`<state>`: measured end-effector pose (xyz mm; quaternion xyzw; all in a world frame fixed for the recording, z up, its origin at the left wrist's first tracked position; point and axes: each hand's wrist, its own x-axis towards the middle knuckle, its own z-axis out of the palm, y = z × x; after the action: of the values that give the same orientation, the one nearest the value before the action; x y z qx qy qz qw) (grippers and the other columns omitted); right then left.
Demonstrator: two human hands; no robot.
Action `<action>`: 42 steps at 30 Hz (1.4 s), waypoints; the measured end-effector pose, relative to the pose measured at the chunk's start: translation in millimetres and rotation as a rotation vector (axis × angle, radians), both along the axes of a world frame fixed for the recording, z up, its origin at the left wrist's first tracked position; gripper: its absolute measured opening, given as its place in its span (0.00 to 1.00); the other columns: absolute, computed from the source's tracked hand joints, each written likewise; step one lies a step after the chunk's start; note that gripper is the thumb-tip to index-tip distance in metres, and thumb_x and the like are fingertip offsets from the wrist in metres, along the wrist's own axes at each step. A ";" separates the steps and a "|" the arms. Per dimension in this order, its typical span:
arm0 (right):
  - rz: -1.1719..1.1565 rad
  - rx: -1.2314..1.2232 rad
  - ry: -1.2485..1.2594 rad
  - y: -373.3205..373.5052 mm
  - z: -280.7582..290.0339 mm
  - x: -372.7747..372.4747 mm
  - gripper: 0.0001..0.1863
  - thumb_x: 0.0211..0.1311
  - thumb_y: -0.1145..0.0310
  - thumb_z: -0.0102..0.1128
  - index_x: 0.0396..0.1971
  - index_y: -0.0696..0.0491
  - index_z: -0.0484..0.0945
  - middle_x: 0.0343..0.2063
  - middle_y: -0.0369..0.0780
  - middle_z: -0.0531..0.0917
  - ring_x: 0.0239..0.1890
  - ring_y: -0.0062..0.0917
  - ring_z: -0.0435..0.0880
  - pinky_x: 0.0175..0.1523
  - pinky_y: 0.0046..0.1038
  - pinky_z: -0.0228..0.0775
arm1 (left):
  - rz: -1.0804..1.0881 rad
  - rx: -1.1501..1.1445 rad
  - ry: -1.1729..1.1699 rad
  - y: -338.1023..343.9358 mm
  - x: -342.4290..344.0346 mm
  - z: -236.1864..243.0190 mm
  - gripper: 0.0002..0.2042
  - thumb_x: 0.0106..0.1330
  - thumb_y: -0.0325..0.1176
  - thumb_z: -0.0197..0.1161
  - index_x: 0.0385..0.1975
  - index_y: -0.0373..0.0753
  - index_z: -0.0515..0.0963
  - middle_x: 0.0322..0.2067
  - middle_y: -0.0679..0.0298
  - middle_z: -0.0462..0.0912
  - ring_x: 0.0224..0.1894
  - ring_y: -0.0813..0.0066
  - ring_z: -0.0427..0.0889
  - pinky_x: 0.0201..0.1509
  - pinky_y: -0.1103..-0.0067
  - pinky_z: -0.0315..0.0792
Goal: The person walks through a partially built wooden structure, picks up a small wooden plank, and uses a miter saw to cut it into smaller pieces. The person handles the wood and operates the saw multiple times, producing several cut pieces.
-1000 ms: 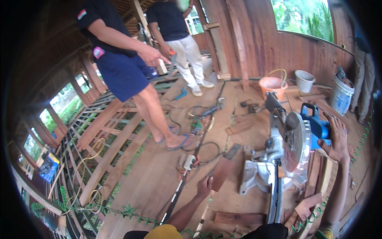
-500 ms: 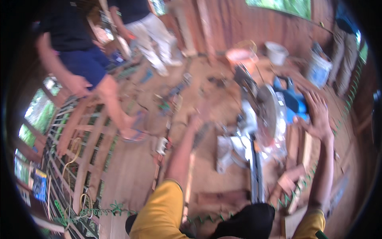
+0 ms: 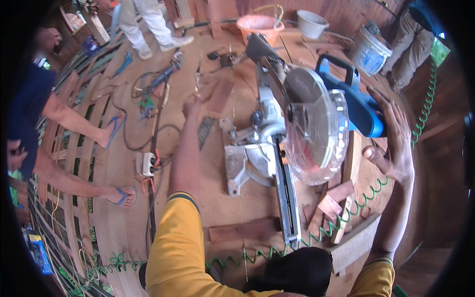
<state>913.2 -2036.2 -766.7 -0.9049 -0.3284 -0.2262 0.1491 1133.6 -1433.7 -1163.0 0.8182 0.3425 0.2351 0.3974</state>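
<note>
A miter saw with a clear blade guard (image 3: 314, 133), a blue motor housing (image 3: 363, 111) and a grey metal base (image 3: 237, 171) stands on the plank floor before me. My right hand (image 3: 396, 133) is open beside the motor's right end, fingers stretched and thumb apart; whether it touches the housing I cannot tell. My left hand (image 3: 192, 106) reaches forward, left of the saw. One finger seems extended, but the others are hidden. Near it lie a reddish board piece (image 3: 221, 96) and a dark grey flat piece (image 3: 205, 131).
Wood offcuts (image 3: 329, 205) lie right of the saw. A coiled green hose (image 3: 363, 203) crosses the floor. An orange basin (image 3: 260, 30), grey bucket (image 3: 312, 24) and paint-stained bucket (image 3: 368, 49) stand behind. Co-workers are around; one person's sandalled foot (image 3: 123, 195) is at left, near gapped slats.
My view has shifted, so the saw appears larger and farther left. The person at left has moved toward the picture's edge and bent lower. My right hand stays by the motor housing.
</note>
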 end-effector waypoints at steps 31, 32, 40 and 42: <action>-0.680 0.744 0.178 -69.6 -245.8 -260.4 0.10 0.69 0.73 0.60 0.47 0.57 0.81 0.40 0.45 0.84 0.41 0.31 0.83 0.48 0.31 0.73 | -2.107 0.385 1.246 -207.7 -498.4 151.1 0.29 0.68 0.60 0.61 0.31 0.33 0.85 0.29 0.47 0.85 0.35 0.46 0.85 0.42 0.57 0.76; -0.768 0.745 0.274 -70.3 -263.9 -281.4 0.09 0.69 0.76 0.59 0.46 0.57 0.81 0.40 0.45 0.85 0.41 0.31 0.84 0.48 0.31 0.74 | -2.101 0.409 1.238 -207.3 -499.6 149.1 0.29 0.67 0.60 0.60 0.30 0.33 0.85 0.28 0.46 0.85 0.34 0.46 0.85 0.41 0.57 0.77; -0.507 0.708 0.665 -22.8 -296.6 -290.7 0.07 0.64 0.72 0.66 0.40 0.57 0.84 0.33 0.45 0.86 0.30 0.36 0.86 0.38 0.34 0.78 | -2.242 0.395 1.087 -230.0 -499.3 141.0 0.29 0.67 0.58 0.60 0.28 0.30 0.84 0.27 0.44 0.83 0.33 0.44 0.84 0.40 0.58 0.77; -0.463 0.697 0.615 -10.4 -313.0 -248.5 0.11 0.65 0.65 0.65 0.37 0.58 0.85 0.29 0.49 0.85 0.32 0.41 0.87 0.40 0.40 0.78 | -2.232 0.460 1.038 -235.6 -493.0 145.5 0.28 0.67 0.57 0.61 0.29 0.30 0.84 0.29 0.44 0.84 0.35 0.45 0.85 0.41 0.57 0.77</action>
<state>664.7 -2046.6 -1079.7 -0.8751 0.0341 -0.0726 0.4773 640.5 -1669.3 -1017.5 0.7081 -0.4698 -0.5251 0.0459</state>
